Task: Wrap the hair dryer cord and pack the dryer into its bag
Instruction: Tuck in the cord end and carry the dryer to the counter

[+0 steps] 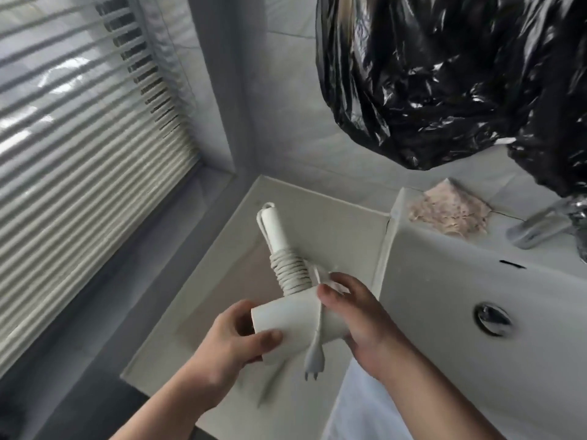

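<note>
I hold a white hair dryer over the counter, its handle pointing away from me. The white cord is coiled in several turns around the lower handle. Its plug hangs down below the barrel. My left hand grips the barrel's left end. On the barrel's right end sits my right hand, its thumb pressing the cord across the barrel. No dryer bag is recognisable in view.
A white counter lies under the dryer, with a white sink and its drain to the right. A black plastic bag hangs above the sink. A beige cloth and chrome tap are behind; window blinds at left.
</note>
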